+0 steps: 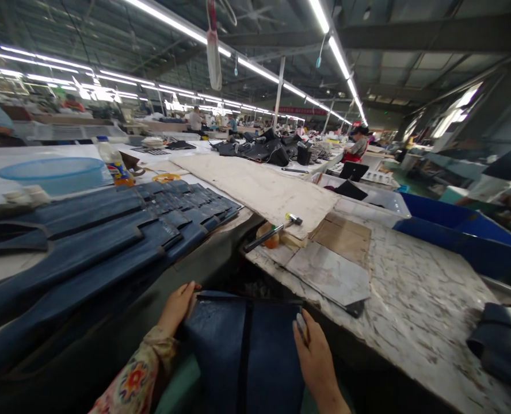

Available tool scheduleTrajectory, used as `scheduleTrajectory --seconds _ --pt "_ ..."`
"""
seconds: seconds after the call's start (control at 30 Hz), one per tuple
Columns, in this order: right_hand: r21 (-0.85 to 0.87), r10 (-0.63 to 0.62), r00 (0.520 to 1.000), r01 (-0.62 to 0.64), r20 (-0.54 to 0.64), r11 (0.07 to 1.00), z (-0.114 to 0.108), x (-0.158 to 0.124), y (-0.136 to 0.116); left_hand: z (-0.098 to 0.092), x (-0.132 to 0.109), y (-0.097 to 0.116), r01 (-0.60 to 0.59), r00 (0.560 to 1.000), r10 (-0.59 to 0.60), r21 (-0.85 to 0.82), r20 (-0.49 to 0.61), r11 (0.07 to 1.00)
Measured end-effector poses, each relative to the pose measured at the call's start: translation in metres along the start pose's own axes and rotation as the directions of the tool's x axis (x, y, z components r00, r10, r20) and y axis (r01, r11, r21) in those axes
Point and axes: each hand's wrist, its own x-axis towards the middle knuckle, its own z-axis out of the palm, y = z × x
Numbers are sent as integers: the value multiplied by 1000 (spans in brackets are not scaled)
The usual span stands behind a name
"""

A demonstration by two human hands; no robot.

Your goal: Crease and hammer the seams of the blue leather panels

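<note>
A dark blue leather piece [247, 351] with a darker stripe down its middle lies low in front of me, between two tables. My left hand [178, 306] grips its upper left corner with fingers curled over the edge. My right hand [313, 356] holds its right edge, and a small pale object is pinched against the leather by the thumb. A floral sleeve covers my left forearm.
Several dark blue leather strips [109, 241] lie fanned on the left table. A hammer [273, 230] rests by a stained cloth [264, 187] on the marble worktop [415, 299]. A blue basin [54, 172], a bottle [114, 162], blue bins [449, 227] and distant workers surround.
</note>
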Motion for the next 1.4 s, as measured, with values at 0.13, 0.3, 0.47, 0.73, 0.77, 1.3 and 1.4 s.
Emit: scheduleTrajectory --seconds 0.13,0.3,0.47,0.73,0.77,1.3,1.4 --pt "176 76 993 -59 -90 983 11 10 -5 -5 -10 -9 34 996 -36 -22 -82 999" --pt "292 76 991 -40 -112 956 16 19 -18 -14 -25 -23 73 976 -85 -65 -199 995" --pt "345 57 993 -19 -101 938 18 33 -31 -20 -29 -31 98 963 -116 -81 -245 992" --pt "322 9 992 32 -126 946 10 38 -11 -12 -45 -24 57 963 -85 -115 -257 992" --pt "299 1 990 43 -143 953 6 38 -7 -10 -49 -22 49 966 -78 -121 -248 991" --pt "52 -307 949 311 -76 949 19 14 -15 -28 -47 -29 47 971 -72 -113 -228 993" --pt "35 -309 949 312 -67 949 11 16 -6 -20 -49 -28 29 975 -59 -144 -213 989"
